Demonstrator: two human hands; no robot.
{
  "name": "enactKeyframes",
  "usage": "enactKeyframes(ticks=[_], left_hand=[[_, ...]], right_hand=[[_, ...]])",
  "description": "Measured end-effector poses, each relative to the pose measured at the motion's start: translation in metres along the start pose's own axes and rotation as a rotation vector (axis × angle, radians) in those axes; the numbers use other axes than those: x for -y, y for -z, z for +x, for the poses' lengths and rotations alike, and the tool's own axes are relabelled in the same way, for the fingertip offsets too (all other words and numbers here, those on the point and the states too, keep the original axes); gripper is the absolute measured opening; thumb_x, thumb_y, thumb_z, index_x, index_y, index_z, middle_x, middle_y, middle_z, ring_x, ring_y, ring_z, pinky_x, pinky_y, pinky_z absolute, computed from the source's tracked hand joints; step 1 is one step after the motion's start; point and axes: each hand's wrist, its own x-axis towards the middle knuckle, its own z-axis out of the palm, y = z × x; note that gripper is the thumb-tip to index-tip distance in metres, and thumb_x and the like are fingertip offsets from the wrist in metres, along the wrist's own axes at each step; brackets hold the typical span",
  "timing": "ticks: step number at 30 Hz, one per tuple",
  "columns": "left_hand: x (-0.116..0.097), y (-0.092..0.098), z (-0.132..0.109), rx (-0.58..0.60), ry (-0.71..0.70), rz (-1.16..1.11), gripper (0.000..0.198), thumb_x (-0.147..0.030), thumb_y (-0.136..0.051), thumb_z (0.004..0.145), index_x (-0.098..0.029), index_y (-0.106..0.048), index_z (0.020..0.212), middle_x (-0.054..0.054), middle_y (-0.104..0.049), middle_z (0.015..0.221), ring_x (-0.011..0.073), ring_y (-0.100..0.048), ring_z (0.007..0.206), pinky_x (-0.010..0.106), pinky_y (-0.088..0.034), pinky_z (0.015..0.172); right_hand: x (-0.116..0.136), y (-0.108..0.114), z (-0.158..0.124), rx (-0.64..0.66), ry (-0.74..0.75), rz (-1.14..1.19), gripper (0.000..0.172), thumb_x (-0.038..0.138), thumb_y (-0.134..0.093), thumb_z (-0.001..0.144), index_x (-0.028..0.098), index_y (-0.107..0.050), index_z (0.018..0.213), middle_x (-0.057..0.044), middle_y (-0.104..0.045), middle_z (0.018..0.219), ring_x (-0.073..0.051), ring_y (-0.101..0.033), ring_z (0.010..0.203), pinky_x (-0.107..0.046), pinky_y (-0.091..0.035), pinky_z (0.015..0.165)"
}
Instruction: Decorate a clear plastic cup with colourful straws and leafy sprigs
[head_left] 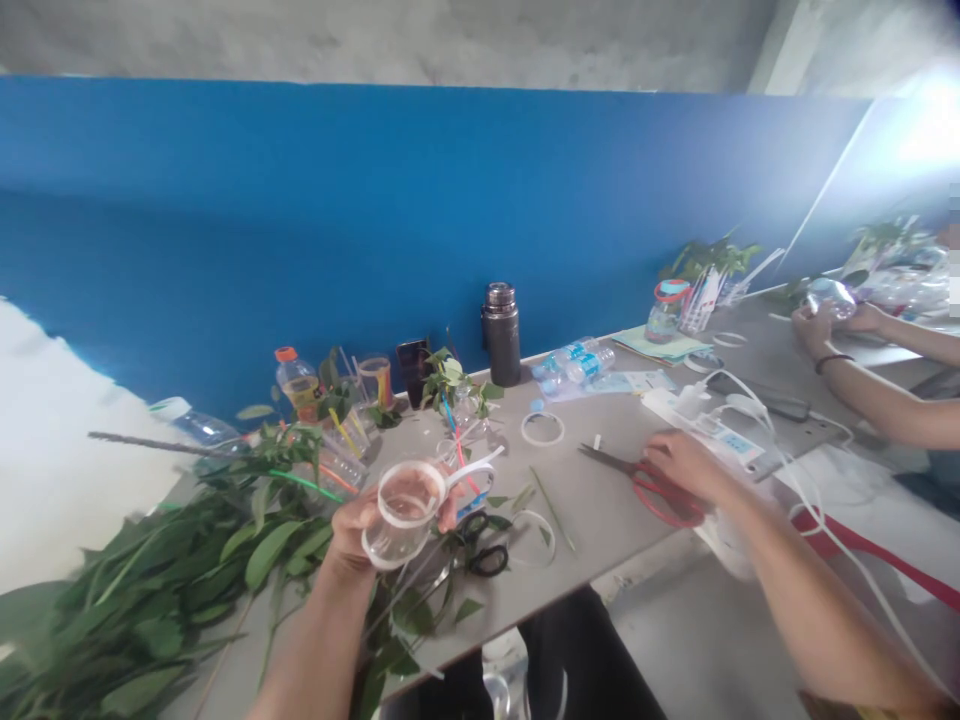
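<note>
Left hand (pixel 356 530) grasps a clear plastic cup (pixel 401 512) — right hand (pixel 686 468) covers red-handled scissors (pixel 660 492), its grip impossible to tell.

My left hand (pixel 356 530) holds up a clear plastic cup (pixel 401 510) with a white rim, and it tips a bit. A thin white strip (pixel 472 470) sticks out from its side. My right hand (pixel 679 465) sits on red scissors (pixel 660 495). They lie flat on the gray worktop (pixel 600 520), with the blades shut and pointing left.
</note>
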Motion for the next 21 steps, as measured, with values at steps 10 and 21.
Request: enactKeyframes(ticks=[10, 21], left_hand=[[0.0, 0.003, 0.001, -0.04, -0.039, 0.019, 0.062, -0.064, -0.079, 0.056, -0.015, -0.077, 0.093, 0.015, -0.07, 0.093, 0.0293, -0.064, 0.073, 0.041, -0.048, 0.067], [-0.003, 0.005, 0.004, -0.105, -0.066, -0.087, 0.061, -0.059, -0.084, 0.052, -0.013, -0.076, 0.091, 0.019, -0.073, 0.096, 0.0333, -0.068, 0.079, 0.043, -0.053, 0.069]], right_hand=[[0.059, -0.015, 0.06, 0.222, -0.051, -0.148, 0.019, 0.034, -0.069, 0.084, 0.025, -0.08, 0.097, -0.007, -0.078, 0.108, -0.026, -0.071, 0.096, -0.029, -0.044, 0.07], [0.053, 0.005, 0.054, -0.152, 0.08, 0.343, 0.037, 0.037, -0.047, 0.092, 0.018, -0.078, 0.092, -0.011, -0.079, 0.105, -0.027, -0.07, 0.1, -0.034, -0.051, 0.085]])
